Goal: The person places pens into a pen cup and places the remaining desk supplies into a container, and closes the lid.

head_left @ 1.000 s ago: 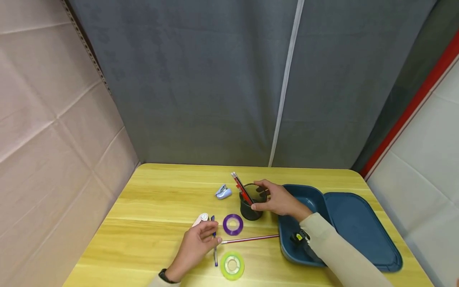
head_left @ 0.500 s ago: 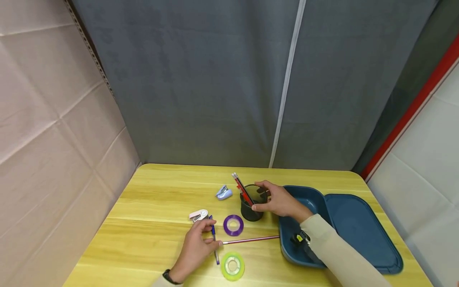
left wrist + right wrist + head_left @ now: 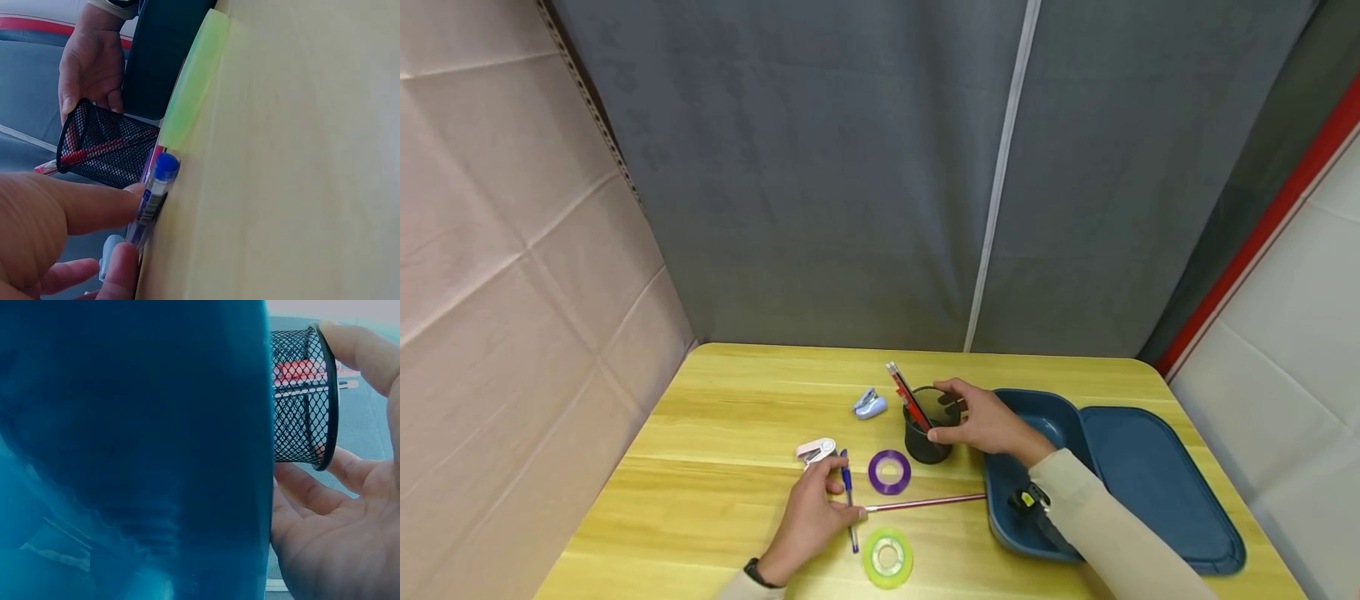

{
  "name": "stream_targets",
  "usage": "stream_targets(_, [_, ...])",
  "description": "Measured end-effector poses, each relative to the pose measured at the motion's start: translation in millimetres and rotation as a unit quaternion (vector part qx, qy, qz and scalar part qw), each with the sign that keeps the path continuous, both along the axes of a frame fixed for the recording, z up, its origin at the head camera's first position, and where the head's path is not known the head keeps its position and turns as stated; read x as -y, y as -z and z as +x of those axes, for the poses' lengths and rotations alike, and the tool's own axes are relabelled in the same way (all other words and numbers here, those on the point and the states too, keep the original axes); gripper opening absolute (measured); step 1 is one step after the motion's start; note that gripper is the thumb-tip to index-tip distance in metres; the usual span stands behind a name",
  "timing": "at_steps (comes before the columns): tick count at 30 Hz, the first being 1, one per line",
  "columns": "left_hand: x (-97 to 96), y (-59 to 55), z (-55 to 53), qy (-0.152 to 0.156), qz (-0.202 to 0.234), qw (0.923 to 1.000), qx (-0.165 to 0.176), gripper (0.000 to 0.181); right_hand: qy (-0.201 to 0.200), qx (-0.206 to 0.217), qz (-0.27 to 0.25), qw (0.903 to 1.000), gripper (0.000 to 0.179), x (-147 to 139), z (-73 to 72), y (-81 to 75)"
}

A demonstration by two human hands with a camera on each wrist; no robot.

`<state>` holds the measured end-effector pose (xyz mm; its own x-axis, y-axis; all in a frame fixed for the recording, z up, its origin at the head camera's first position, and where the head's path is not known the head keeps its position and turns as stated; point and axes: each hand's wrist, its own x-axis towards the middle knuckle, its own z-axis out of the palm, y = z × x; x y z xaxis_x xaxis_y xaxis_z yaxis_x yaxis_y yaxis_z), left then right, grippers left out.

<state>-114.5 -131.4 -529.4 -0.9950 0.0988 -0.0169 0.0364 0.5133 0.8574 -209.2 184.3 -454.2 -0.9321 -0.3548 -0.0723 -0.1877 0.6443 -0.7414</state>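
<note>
In the head view my left hand [image 3: 811, 518] is low over a blue-capped pen [image 3: 853, 533] on the table. Its thumb and a finger pinch the pen. In the left wrist view, the pen's blue end [image 3: 165, 165] points away from the fingers. My right hand [image 3: 988, 421] holds the rim of a black mesh pen cup [image 3: 927, 446], thumb in front and fingers at the back. Pencils and something red [image 3: 910, 400] lean inside the cup. A pink-and-white stapler [image 3: 816, 450] lies just beyond the left fingers; a red stick-like pencil [image 3: 932, 502] lies near the thumb.
A purple tape roll [image 3: 889, 472] and a green tape roll [image 3: 887, 558] lie between the hands. Farther back sits a light-blue stapler [image 3: 870, 404]. A dark blue box [image 3: 1011, 533] stands under the right forearm, its lid [image 3: 1157, 483] to the right. A grey curtain [image 3: 820, 208] hangs behind.
My left hand has dropped slightly onto the pen, which turned a little. The pink-and-white stapler, partly hidden earlier, now lies turned and in fuller view. The right hand stays at the cup.
</note>
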Motion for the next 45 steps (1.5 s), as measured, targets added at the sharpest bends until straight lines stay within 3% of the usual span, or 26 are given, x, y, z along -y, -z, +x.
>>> stream_targets(12, [-1.3, -5.2, -0.2, 0.000, -0.044, 0.9990, -0.010, 0.076, -0.007, -0.007, 0.003, 0.9999, 0.088, -1, 0.7, 0.6])
stream_targets(24, [3.3, -7.3, -3.6, 0.006, 0.018, 0.9989, 0.042, 0.066, 0.002, -0.005, 0.003, 1.0000, 0.088, 0, 0.7, 0.1])
stream_targets(45, [8.0, -17.5, -8.1, 0.015, 0.078, 0.9946, 0.066, 0.061, -0.002, -0.006, 0.006, 1.0000, 0.089, 0, -0.5, -1.0])
